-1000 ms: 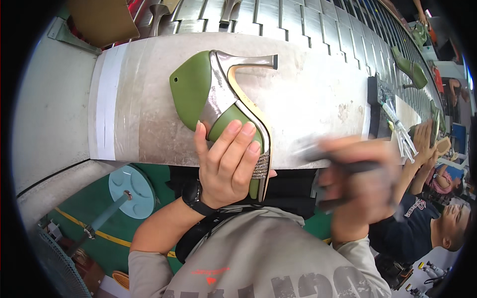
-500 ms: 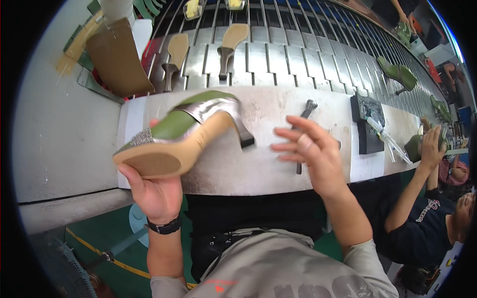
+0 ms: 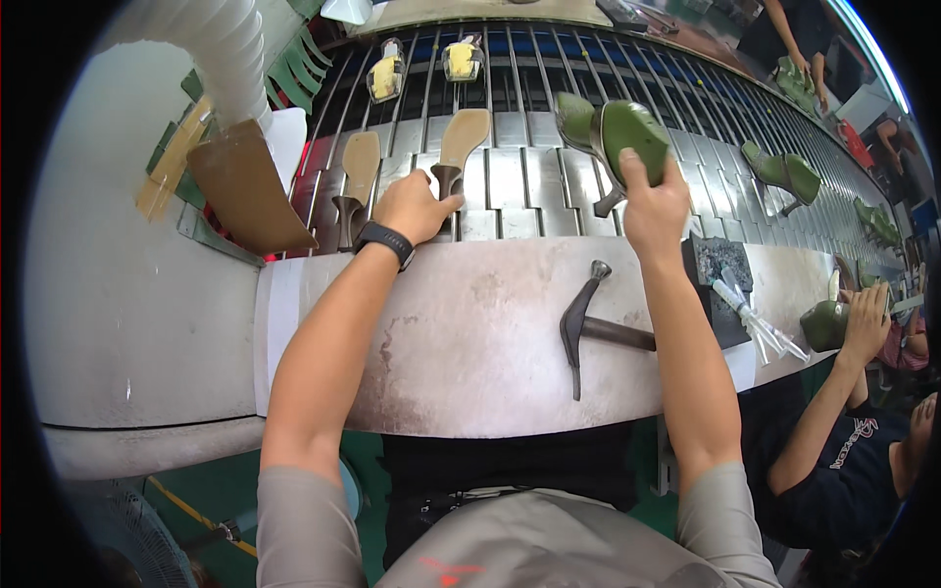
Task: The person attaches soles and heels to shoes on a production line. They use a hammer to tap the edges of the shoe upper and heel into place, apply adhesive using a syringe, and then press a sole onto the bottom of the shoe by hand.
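Note:
At the roller conveyor's near side, my left hand [image 3: 412, 208] is closed about the dark heel of a tan shoe sole [image 3: 465, 137]. Another heeled tan sole [image 3: 361, 162] lies just left of it. My right hand [image 3: 655, 211] grips a green high-heeled shoe [image 3: 632, 137] by its toe part, thumb on top, over the conveyor. The shoe's dark heel points down toward the slats; whether it touches them I cannot tell. On the worktable below, a hammer [image 3: 578, 328] lies beside my right forearm.
A black block [image 3: 708, 257] with clear plastic tubes [image 3: 760, 318] sits right of my arm. Two clear containers [image 3: 386, 76] with yellow contents and another green shoe [image 3: 789, 174] stand on the conveyor [image 3: 510, 181]. A co-worker's hand [image 3: 867, 323] holds a green shoe at right.
The green shoe has gone from my left hand to my right and moved from above the table to the conveyor. My left hand has reached forward to a sole's heel.

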### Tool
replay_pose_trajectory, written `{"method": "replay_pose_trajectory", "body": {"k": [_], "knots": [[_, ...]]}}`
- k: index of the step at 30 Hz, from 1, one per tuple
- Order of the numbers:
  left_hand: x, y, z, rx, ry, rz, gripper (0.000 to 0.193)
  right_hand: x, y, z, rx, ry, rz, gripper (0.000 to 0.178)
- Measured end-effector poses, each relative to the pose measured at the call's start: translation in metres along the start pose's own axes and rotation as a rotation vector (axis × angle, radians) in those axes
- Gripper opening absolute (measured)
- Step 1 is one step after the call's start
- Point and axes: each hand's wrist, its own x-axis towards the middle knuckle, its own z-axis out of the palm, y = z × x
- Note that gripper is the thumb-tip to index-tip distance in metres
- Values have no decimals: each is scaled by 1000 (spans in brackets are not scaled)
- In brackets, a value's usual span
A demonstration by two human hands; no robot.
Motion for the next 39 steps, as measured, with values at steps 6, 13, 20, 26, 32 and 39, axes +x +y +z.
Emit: {"method": "replay_pose_trajectory", "body": {"k": [6, 13, 20, 26, 32, 39], "knots": [[-6, 25, 0, -76, 194, 266, 18, -12, 15, 4, -617, 145, -537, 67], [-44, 85, -39, -50, 294, 1199, 30, -65, -4, 22, -176, -508, -286, 43], [209, 48, 24, -211, 315, 159, 97, -73, -6, 23, -137, -589, -126, 29], [333, 78, 73, -178, 241, -462, 112, -74, -6, 23, -121, -668, -131, 44], [256, 46, 37, -251, 315, -212, 102, -69, -18, 30, -228, -476, -258, 32], [18, -19, -65, -442, 342, 203, 105, -108, -45, 11, -328, -685, -353, 32]]}}
